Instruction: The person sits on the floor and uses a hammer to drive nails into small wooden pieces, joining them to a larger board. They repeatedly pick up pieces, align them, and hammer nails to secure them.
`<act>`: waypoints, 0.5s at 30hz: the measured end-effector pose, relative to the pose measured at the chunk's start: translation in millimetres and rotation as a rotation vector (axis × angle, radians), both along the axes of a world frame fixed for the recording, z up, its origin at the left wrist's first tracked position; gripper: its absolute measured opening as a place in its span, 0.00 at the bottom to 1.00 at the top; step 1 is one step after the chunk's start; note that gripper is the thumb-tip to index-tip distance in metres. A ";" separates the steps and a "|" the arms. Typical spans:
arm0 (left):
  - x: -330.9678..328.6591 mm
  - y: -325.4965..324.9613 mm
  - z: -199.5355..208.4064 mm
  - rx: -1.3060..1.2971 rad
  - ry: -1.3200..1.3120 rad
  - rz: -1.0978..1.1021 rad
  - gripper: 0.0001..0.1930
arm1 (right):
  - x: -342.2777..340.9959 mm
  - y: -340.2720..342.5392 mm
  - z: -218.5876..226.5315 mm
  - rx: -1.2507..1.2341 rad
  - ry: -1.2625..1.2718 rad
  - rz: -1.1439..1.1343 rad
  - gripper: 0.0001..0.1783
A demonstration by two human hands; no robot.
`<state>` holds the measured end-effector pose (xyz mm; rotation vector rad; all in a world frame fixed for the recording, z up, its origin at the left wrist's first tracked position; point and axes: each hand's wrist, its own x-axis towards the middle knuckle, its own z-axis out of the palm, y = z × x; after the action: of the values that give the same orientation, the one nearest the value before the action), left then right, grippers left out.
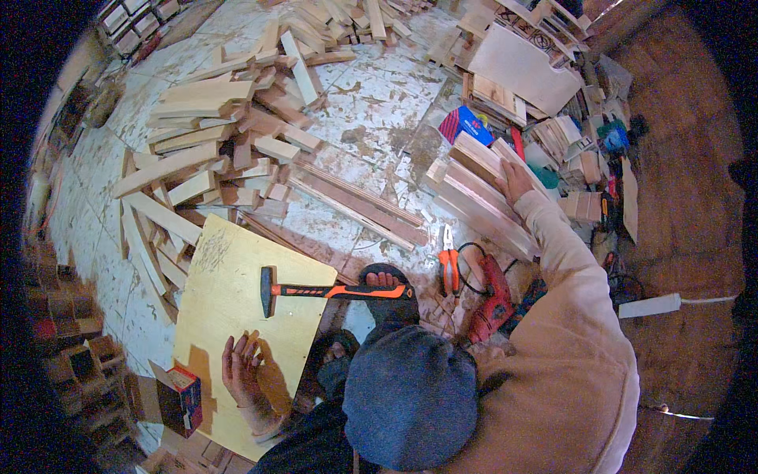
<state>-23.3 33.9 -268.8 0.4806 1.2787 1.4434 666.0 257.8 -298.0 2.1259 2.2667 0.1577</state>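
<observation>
My right hand [517,180], its arm stretched forward and to the right, has its fingers wrapped over a wooden plank [477,154] in a small stack of lumber. Bent and apart, the fingers of my left hand [243,373] hover over or rest on a pale plywood board [229,296]; I see nothing held in them. A claw-less hammer [339,291] with a black and orange handle lies across that board, its handle end by my sandalled foot [382,276]. Left of my left hand stands an open small red and dark blue cardboard box [183,401].
Orange-handled pliers [448,265] and a red power drill [493,304] with a black cord lie below the lumber stack. Cut wood pieces [201,150] are heaped at the far left. Long strips [355,207] cross the dusty tiled floor [371,110]. Boards [521,71] and clutter fill the far right.
</observation>
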 end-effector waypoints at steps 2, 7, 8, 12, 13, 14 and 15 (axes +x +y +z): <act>0.5 1.4 -0.6 0.008 -0.027 -0.006 0.25 | -3.0 2.8 -1.5 0.003 0.014 0.010 0.34; -1.5 3.5 -4.6 -0.013 -0.066 0.014 0.25 | -17.8 16.0 -9.1 0.024 -0.059 -0.050 0.33; -2.3 3.2 -5.4 -0.029 -0.052 0.010 0.24 | -21.0 19.6 -11.8 0.023 -0.080 -0.084 0.32; -5.9 4.2 -7.1 -0.007 0.024 -0.020 0.25 | -30.4 33.7 -17.9 0.114 -0.008 -0.007 0.32; -6.3 4.6 -6.8 -0.007 0.046 -0.042 0.25 | -32.2 34.8 -17.7 0.101 -0.026 -0.011 0.32; -6.0 5.1 -6.5 -0.005 0.066 -0.061 0.25 | -33.3 34.6 -16.9 0.069 -0.048 -0.026 0.32; -5.2 5.3 -5.8 -0.034 0.091 -0.046 0.26 | -33.8 32.7 -15.5 0.027 -0.032 -0.068 0.32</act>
<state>-28.5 39.2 -274.6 0.5549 1.3543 1.3722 632.2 290.6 -313.5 2.1939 2.1840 0.2203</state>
